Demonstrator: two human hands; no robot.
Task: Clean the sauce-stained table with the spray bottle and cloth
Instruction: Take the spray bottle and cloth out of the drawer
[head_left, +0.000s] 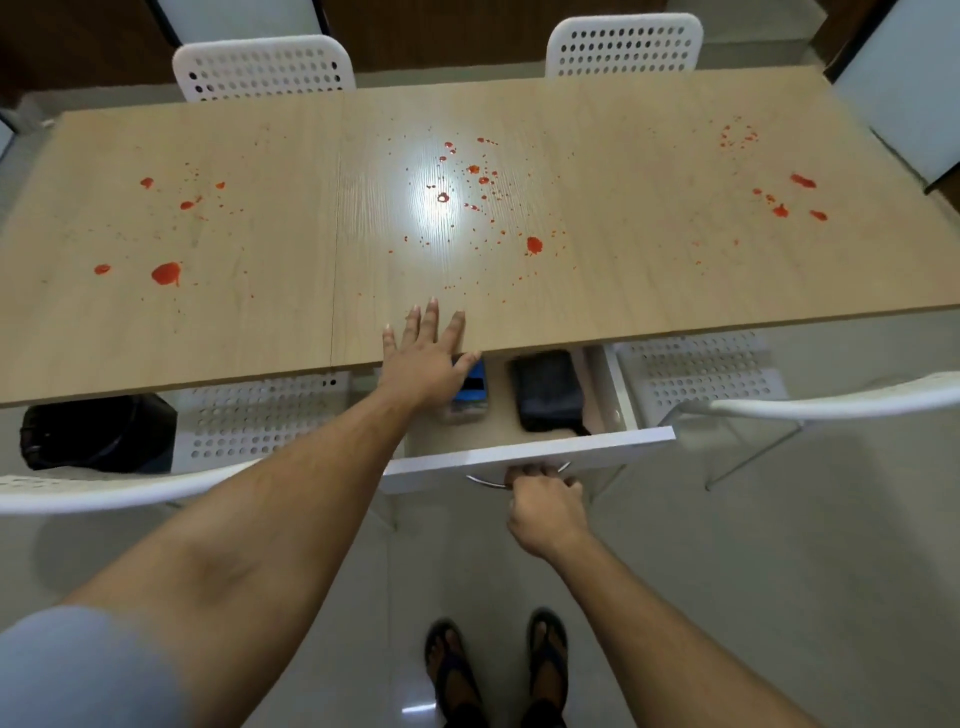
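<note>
Two hands are busy at the bottom middle of the frame. The right hand has its fingers curled tight around the silver handle of a white drawer. The left hand has straight, spread fingers lying flat on the near edge of the wooden table. It holds nothing.

The drawer is pulled out under the table edge. Inside, just under the left hand, lies something with a blue and dark top. It looks like the spray bottle, but the hand hides part of it, so I cannot be sure. To its right lies a dark folded thing, most likely the cloth.

Red sauce spots are all over the table: a bunch on the left, many small ones in the middle under the bright light, and more at the upper right. None look wiped yet.

I think the step now is opening the drawer to get the cleaning things. To do it well, pull the handle straight back and slowly, so the drawer does not tip or slide out too far. Keep the flat hand pushing on the table so the table stays put. Then reach in for the bottle first.

White chairs stand around the table, and a black bin sits at the lower left.
</note>
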